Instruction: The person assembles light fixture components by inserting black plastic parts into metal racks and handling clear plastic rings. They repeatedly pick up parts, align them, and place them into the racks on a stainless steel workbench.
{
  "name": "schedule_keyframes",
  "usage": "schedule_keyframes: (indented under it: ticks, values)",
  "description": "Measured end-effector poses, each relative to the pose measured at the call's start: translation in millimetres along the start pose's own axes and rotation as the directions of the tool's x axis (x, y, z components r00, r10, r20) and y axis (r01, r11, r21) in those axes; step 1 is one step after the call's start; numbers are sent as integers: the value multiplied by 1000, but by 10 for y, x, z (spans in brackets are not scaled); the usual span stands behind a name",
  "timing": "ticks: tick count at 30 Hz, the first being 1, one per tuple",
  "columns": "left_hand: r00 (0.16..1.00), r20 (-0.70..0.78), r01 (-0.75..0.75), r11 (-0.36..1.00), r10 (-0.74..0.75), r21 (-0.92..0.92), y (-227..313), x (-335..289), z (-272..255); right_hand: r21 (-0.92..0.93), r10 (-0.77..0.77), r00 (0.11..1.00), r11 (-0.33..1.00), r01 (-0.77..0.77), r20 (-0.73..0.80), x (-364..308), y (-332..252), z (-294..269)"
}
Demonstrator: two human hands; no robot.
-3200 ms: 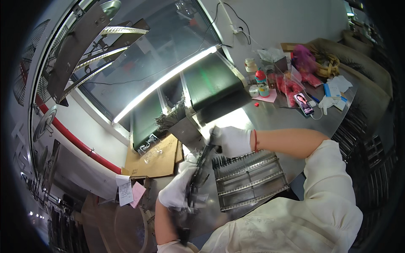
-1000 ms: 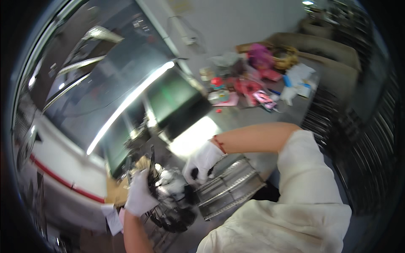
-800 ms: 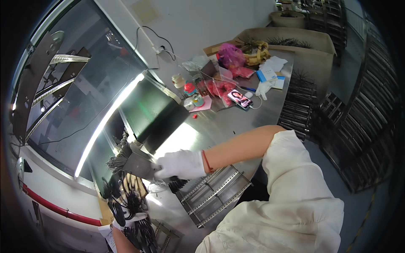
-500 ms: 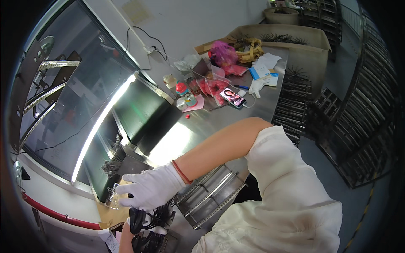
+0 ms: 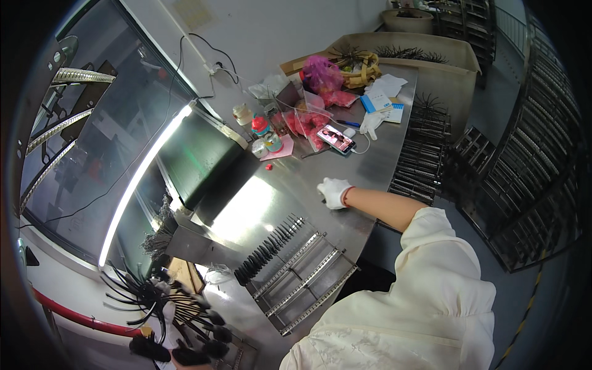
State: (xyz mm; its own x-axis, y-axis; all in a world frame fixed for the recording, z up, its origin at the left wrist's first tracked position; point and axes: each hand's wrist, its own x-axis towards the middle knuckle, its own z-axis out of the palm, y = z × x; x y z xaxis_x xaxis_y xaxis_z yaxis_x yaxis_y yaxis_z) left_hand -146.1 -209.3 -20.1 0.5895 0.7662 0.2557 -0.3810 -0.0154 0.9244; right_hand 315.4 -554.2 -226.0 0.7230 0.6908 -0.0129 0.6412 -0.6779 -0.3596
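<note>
At the lower left, my white-gloved left hand is wrapped round a bundle of thin black strips. They fan out to both sides, some with thick rounded ends, and hide much of the hand. My right hand, also gloved, is closed above the steel table, away from the bundle. A small dark bit shows at its fingertips, too small to name. Between the hands lies a metal rack with notched rails. A row of black pieces stands along its far-left side.
A lit tube lamp and a dark green panel stand left. On the steel table are a phone, jars and red bags. Stacked racks stand beyond its right edge; a beige bin is behind.
My right hand has moved from beside the bundle at lower left to the table's right side. The bundle in my left hand is now fanned out, and the row on the rack has come into view.
</note>
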Motion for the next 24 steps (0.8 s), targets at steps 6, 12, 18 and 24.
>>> schedule_keyframes:
  ticks: [6, 12, 18, 24]
  values:
    - [944, 327, 181, 874, -27, -450, -321, -225, 590, -400, 62, 994, 916, -21, 89, -84, -70, -233]
    - [864, 502, 134, 945, 36, -298, -352, -418, 1258, 527, -260, 911, 750, 400, -320, -40, -1147, -405]
    - [863, 499, 133, 917, 80, -376, -333, -766, 1724, 694, -560, 786, 458, 556, -260, -174, -2477, -322]
    - [876, 428, 398, 837, -224, -376, -456, -575, 1545, -11, -726, 397, 486, 874, -562, 64, -2463, 205]
